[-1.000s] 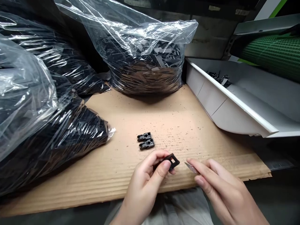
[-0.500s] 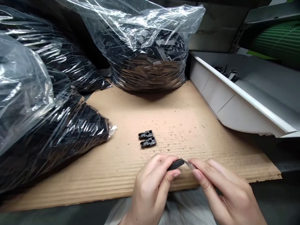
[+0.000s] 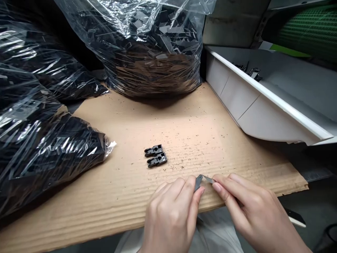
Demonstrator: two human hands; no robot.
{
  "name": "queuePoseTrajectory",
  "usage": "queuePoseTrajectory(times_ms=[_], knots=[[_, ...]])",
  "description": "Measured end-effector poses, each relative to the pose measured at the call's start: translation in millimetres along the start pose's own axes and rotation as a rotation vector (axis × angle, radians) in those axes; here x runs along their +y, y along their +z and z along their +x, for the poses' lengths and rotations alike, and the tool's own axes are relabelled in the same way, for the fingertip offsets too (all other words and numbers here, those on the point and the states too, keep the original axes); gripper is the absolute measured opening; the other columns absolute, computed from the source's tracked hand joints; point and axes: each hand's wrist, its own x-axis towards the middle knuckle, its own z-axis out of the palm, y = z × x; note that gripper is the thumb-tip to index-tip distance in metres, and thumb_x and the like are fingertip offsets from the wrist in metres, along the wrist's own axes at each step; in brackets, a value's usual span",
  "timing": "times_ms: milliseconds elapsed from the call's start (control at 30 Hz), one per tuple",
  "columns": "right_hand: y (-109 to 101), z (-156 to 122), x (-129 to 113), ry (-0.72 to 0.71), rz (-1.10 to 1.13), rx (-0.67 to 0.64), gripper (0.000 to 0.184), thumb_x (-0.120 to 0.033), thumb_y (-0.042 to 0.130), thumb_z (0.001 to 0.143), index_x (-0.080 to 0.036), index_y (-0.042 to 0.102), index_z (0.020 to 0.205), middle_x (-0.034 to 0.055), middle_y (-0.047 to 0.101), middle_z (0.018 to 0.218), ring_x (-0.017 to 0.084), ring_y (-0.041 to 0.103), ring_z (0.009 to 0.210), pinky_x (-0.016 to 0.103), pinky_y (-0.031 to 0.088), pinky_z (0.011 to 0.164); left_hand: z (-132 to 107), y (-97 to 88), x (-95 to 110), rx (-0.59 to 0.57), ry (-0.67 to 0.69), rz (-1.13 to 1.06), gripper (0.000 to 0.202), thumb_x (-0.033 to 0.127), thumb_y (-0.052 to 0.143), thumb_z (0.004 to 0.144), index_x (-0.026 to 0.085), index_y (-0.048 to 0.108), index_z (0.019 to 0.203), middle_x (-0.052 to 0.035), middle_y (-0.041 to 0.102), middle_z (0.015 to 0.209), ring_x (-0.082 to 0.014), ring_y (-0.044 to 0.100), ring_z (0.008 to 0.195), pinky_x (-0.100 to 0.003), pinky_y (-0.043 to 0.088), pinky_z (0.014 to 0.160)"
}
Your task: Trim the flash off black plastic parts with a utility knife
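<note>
My left hand [image 3: 171, 211] is closed on a small dark plastic part [image 3: 198, 182], its tip poking out between thumb and fingers. Pinched in my right hand [image 3: 242, 203] is a thin metal blade [image 3: 208, 179], which points left and reaches the part's upper end. Whether the blade touches the part I cannot tell. Most of the part is hidden by my fingers. Just beyond my left hand, two black plastic parts [image 3: 156, 155] with round holes lie side by side on the cardboard sheet [image 3: 105, 196].
Small dark shavings are scattered over the cardboard. A clear bag [image 3: 155, 66] full of dark pieces stands at the back, and more filled bags [image 3: 65, 147] crowd the left. A white tray [image 3: 244, 102] with several black parts [image 3: 251, 72] is on the right.
My left hand has turned the dark plastic part so that it stands more upright. The blade stays at its tip. The whole view has shifted slightly.
</note>
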Motion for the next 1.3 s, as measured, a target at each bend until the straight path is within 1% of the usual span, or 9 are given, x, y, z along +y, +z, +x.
queuePoseTrajectory(times_ms=[167,300,367,533,733,900,1133,1200,1300], knots=[[-1.9,-2.2,-1.5,-0.007,0.056,-0.01,0.02,-0.02,0.041,0.087,-0.022,0.06,0.094,-0.0005,0.056,0.062,0.015,0.058,0.055,0.025,0.039,0.048,-0.5,1.1,0.8,-0.036,0.018,0.03,0.018,0.02,0.046,0.086,0.012,0.059,0.095,-0.0061,0.065,0.069,-0.0199,0.061,0.059,-0.03,0.047,0.054],[-1.9,-0.3,-3.2,-0.01,0.058,-0.058,0.023,-0.021,0.039,0.088,-0.021,0.059,0.077,0.0002,0.054,0.061,0.014,0.055,0.053,0.025,0.038,0.048,-3.7,2.3,0.0,-0.027,0.025,0.03,0.018,0.019,0.048,0.085,0.013,0.059,0.097,-0.0058,0.066,0.072,-0.0192,0.061,0.061,-0.029,0.046,0.056],[-2.3,1.0,-3.0,-0.006,0.055,-0.083,0.026,-0.02,0.037,0.088,-0.021,0.058,0.073,0.0009,0.054,0.061,0.014,0.055,0.054,0.025,0.038,0.05,-4.2,2.4,-0.3,-0.021,0.025,0.033,0.018,0.019,0.048,0.085,0.013,0.059,0.098,-0.0058,0.067,0.072,-0.0189,0.061,0.061,-0.029,0.046,0.056],[-2.2,1.8,-3.4,-0.021,0.029,-0.057,0.028,-0.02,0.038,0.088,-0.021,0.054,0.065,0.0,0.052,0.058,0.013,0.053,0.051,0.024,0.036,0.048,-2.5,2.5,-0.5,-0.007,0.038,0.045,0.017,0.019,0.047,0.085,0.012,0.059,0.096,-0.0061,0.066,0.071,-0.0191,0.061,0.06,-0.029,0.045,0.054],[-0.6,0.8,-6.7,-0.012,-0.004,-0.002,0.018,-0.02,0.041,0.087,-0.022,0.059,0.084,-0.0012,0.053,0.06,0.014,0.054,0.051,0.024,0.034,0.048,-0.1,4.5,-1.3,0.037,0.087,0.053,0.017,0.016,0.047,0.084,0.008,0.06,0.092,-0.0069,0.065,0.065,-0.0198,0.06,0.053,-0.031,0.044,0.047],[1.8,2.3,-9.8,0.01,0.012,0.002,0.019,-0.019,0.041,0.086,-0.022,0.056,0.075,-0.0014,0.054,0.06,0.014,0.053,0.053,0.025,0.033,0.05,1.4,4.8,-0.9,0.031,0.108,0.063,0.018,0.016,0.048,0.084,0.006,0.06,0.094,-0.0085,0.065,0.066,-0.0204,0.059,0.053,-0.032,0.043,0.047],[3.7,8.0,-17.4,0.059,-0.026,0.036,0.022,-0.021,0.041,0.086,-0.023,0.055,0.069,-0.0021,0.053,0.059,0.015,0.053,0.052,0.025,0.031,0.049,1.3,3.5,0.1,-0.003,0.093,0.06,0.019,0.017,0.046,0.085,0.007,0.061,0.092,-0.0066,0.065,0.065,-0.0194,0.059,0.054,-0.031,0.043,0.05],[2.5,9.9,-18.2,0.088,-0.018,0.028,0.023,-0.023,0.04,0.086,-0.022,0.057,0.071,-0.002,0.053,0.059,0.015,0.054,0.054,0.026,0.032,0.05,0.9,3.9,0.1,0.004,0.076,0.061,0.02,0.018,0.045,0.087,0.009,0.061,0.09,-0.0059,0.065,0.066,-0.0185,0.06,0.055,-0.03,0.044,0.052],[0.0,12.1,-17.6,0.104,0.006,0.01,0.024,-0.025,0.039,0.087,-0.022,0.059,0.074,-0.002,0.055,0.061,0.015,0.056,0.056,0.026,0.035,0.053,0.4,4.8,0.1,0.055,0.062,0.074,0.021,0.019,0.043,0.088,0.01,0.062,0.09,-0.0049,0.066,0.067,-0.0175,0.061,0.056,-0.029,0.045,0.054]])
